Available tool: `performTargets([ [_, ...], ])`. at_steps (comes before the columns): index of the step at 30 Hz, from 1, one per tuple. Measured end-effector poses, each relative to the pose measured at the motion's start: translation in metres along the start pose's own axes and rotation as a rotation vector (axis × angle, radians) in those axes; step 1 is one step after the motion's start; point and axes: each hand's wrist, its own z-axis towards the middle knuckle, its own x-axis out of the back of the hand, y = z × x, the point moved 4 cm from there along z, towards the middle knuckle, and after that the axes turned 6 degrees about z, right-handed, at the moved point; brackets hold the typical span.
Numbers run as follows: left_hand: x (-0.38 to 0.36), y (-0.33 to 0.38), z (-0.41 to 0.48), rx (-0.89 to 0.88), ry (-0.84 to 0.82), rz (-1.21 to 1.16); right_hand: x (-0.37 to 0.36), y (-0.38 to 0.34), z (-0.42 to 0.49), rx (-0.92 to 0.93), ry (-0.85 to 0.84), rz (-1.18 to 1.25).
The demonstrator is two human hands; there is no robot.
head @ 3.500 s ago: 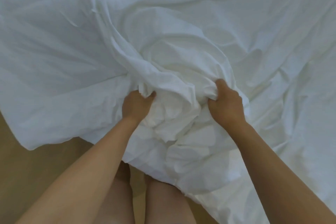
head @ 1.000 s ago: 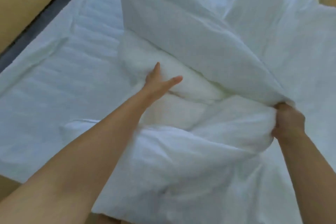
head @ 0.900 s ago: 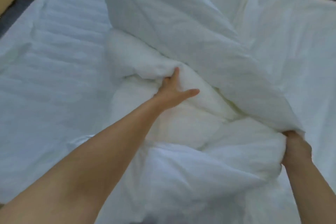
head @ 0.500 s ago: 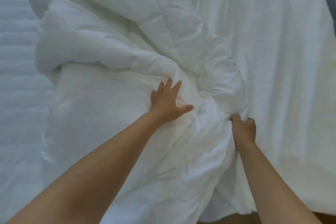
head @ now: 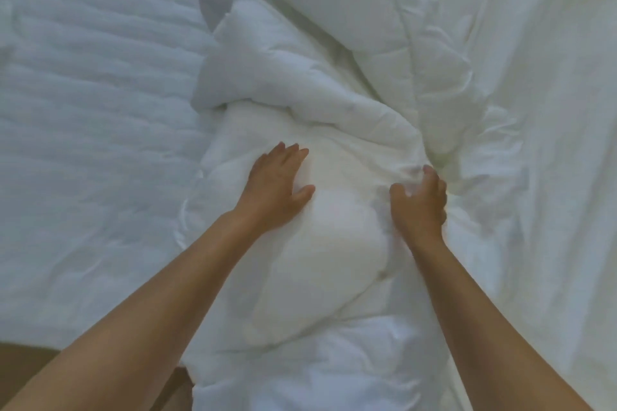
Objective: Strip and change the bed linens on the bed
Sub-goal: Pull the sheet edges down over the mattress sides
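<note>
Left hand [head: 277,187] lay flat, fingers straight, pressing the bunched duvet [head: 317,250] mid-bed; right hand [head: 419,202] sat half-curled at a fold, grip unclear. Quilted mattress pad [head: 83,110] spread left, loose sheet [head: 541,143] right.

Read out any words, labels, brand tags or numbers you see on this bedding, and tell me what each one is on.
There is none to read: no word, label, brand tag or number shows on the duvet, the sheet or the quilted mattress pad. All of it is plain white cloth, and parts of the picture are a little blurred.
</note>
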Motion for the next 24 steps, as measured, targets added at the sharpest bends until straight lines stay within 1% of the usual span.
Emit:
performTargets([
  [2, 0.013, -0.031, -0.009, 0.036, 0.072, -0.012, -0.035, -0.040, -0.017, 0.118, -0.112, 0.002],
  [4, 0.024, -0.068, -0.018, 0.116, 0.132, -0.007, -0.072, -0.081, -0.038, 0.230, -0.174, -0.032],
  [6, 0.031, -0.111, -0.027, 0.305, 0.135, -0.076, -0.109, -0.118, -0.062, 0.339, -0.226, -0.061],
  [7, 0.032, -0.133, -0.032, 0.416, 0.104, -0.189, -0.126, -0.134, -0.072, 0.387, -0.246, -0.080],
  [8, 0.031, -0.153, -0.037, 0.498, 0.058, -0.350, -0.143, -0.149, -0.081, 0.420, -0.262, -0.106],
  [9, 0.027, -0.169, -0.041, 0.538, 0.003, -0.520, -0.157, -0.161, -0.087, 0.437, -0.271, -0.141],
  [10, 0.022, -0.180, -0.045, 0.542, -0.056, -0.645, -0.170, -0.172, -0.092, 0.439, -0.272, -0.184],
  [11, 0.017, -0.188, -0.049, 0.529, -0.117, -0.711, -0.182, -0.181, -0.095, 0.437, -0.263, -0.230],
  [13, 0.006, -0.197, -0.050, 0.491, -0.210, -0.765, -0.201, -0.197, -0.097, 0.454, -0.232, -0.323],
  [14, 0.001, -0.199, -0.049, 0.471, -0.243, -0.796, -0.210, -0.202, -0.098, 0.491, -0.233, -0.391],
  [17, -0.016, -0.194, -0.041, 0.380, -0.350, -0.951, -0.236, -0.207, -0.099, 0.704, -0.330, -0.733],
  [19, -0.026, -0.187, -0.039, 0.357, -0.416, -1.024, -0.236, -0.203, -0.089, 0.771, -0.360, -0.959],
  [20, -0.031, -0.186, -0.037, 0.369, -0.411, -1.047, -0.231, -0.200, -0.082, 0.764, -0.349, -1.031],
  [22, -0.039, -0.194, -0.029, 0.435, -0.304, -1.024, -0.217, -0.191, -0.073, 0.752, -0.305, -1.076],
  [24, -0.044, -0.208, -0.013, 0.491, -0.189, -0.853, -0.204, -0.182, -0.073, 0.791, -0.268, -1.042],
])
